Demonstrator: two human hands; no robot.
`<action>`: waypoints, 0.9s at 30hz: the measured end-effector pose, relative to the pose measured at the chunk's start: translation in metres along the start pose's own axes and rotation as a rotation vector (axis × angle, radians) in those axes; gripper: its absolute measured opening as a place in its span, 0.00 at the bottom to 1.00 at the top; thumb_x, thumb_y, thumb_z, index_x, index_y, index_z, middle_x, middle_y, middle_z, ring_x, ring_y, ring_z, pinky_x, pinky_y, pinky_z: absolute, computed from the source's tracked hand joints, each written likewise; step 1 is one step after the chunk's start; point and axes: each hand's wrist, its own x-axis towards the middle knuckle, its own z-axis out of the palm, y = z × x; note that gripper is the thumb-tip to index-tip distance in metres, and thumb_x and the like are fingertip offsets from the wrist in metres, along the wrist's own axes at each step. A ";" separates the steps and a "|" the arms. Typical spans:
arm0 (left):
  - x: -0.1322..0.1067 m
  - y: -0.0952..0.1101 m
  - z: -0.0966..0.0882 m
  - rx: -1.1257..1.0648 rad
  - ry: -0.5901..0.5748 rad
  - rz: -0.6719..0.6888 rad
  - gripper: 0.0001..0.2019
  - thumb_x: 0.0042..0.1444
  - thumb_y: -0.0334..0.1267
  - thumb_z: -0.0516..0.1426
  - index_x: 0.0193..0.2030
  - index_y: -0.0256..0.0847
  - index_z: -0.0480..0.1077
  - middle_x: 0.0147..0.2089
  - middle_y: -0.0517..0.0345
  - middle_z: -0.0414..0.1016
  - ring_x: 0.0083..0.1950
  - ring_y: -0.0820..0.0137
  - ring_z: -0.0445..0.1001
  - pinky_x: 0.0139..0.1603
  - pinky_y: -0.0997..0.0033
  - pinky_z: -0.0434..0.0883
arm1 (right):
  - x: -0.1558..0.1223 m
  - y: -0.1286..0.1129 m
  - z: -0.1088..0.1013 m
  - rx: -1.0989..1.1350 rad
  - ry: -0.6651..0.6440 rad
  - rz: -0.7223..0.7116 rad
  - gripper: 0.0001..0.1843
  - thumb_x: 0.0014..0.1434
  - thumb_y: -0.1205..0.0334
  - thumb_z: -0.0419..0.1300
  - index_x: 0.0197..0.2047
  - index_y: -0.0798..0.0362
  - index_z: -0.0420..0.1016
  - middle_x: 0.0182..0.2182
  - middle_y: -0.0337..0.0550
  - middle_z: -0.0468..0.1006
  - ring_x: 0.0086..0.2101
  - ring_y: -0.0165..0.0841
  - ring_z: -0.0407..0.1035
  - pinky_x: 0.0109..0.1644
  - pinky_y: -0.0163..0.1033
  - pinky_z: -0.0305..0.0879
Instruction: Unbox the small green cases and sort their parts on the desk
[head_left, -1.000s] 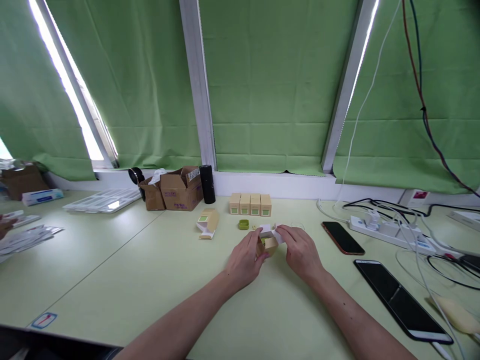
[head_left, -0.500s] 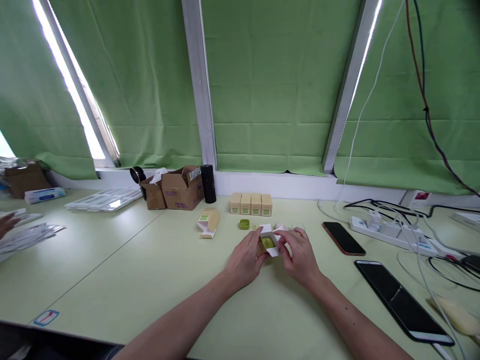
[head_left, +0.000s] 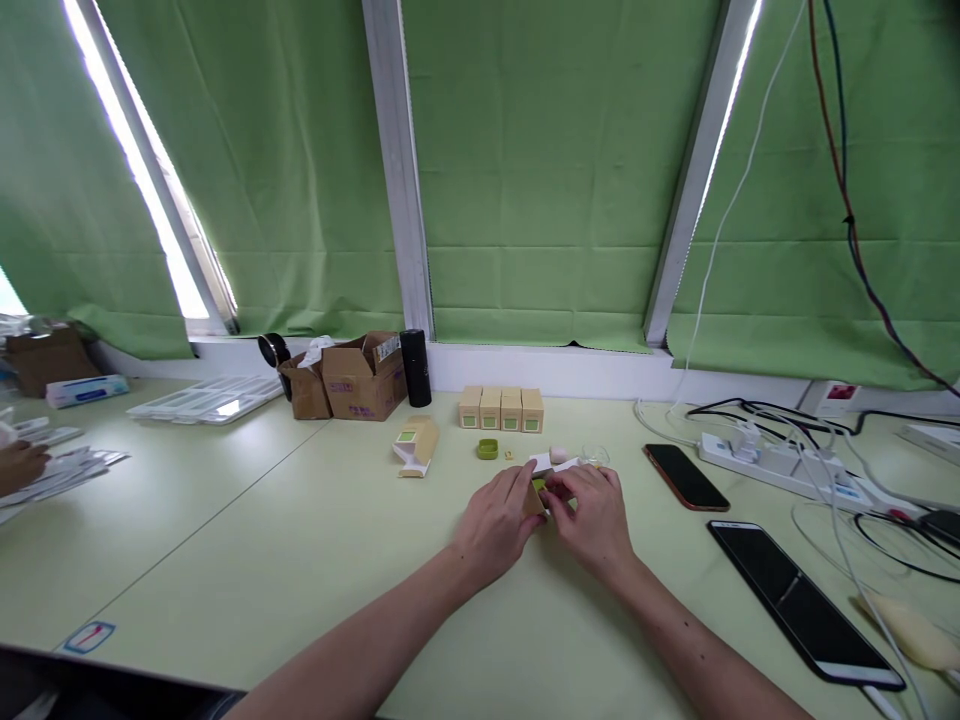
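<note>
A small cardboard box (head_left: 535,500) with raised white flaps is held by my left hand (head_left: 491,520), its fingers closed around the box's left side. My right hand (head_left: 592,508) has its thumb and fingertips pinched together at the right edge of the box opening, partly covering it. Inside, a bit of a green object (head_left: 539,485) shows; most of it is hidden. Just beyond my hands lie a green case-like piece (head_left: 487,449), a tiny yellowish piece (head_left: 508,455), a small white item (head_left: 559,455) and a thin clear ring-like item (head_left: 596,456).
Several small closed boxes (head_left: 501,410) stand in a row behind. An opened box (head_left: 416,446) lies to the left. Further back are cartons (head_left: 364,378) and a black cylinder (head_left: 415,368). Two phones (head_left: 686,477) and a power strip (head_left: 780,465) with cables lie right. Another person's hand (head_left: 21,466) is at far left.
My right hand has moved slightly left, closer over the box opening, and the box is turned so less of its inside shows. The other person's hand has come further into view.
</note>
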 end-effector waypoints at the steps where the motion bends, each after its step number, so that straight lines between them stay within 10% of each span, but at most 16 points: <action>1: 0.000 0.001 -0.001 0.018 0.002 0.020 0.39 0.65 0.37 0.61 0.76 0.44 0.44 0.60 0.43 0.73 0.60 0.54 0.75 0.56 0.51 0.78 | 0.000 -0.001 0.000 -0.009 -0.019 0.030 0.05 0.62 0.64 0.61 0.33 0.49 0.75 0.31 0.40 0.80 0.36 0.39 0.72 0.46 0.47 0.56; 8: 0.005 0.007 -0.007 0.153 -0.012 0.132 0.35 0.67 0.36 0.58 0.75 0.39 0.47 0.57 0.43 0.76 0.55 0.54 0.77 0.53 0.54 0.77 | -0.003 0.008 0.014 0.035 -0.106 0.140 0.06 0.61 0.67 0.56 0.33 0.49 0.71 0.34 0.43 0.78 0.37 0.40 0.71 0.44 0.46 0.60; 27: 0.007 -0.004 -0.015 0.229 0.082 -0.027 0.34 0.65 0.33 0.57 0.75 0.41 0.50 0.59 0.43 0.74 0.59 0.54 0.74 0.53 0.56 0.76 | 0.005 0.022 0.024 0.919 0.141 0.551 0.25 0.56 0.34 0.66 0.36 0.48 0.72 0.29 0.40 0.77 0.31 0.37 0.70 0.35 0.41 0.69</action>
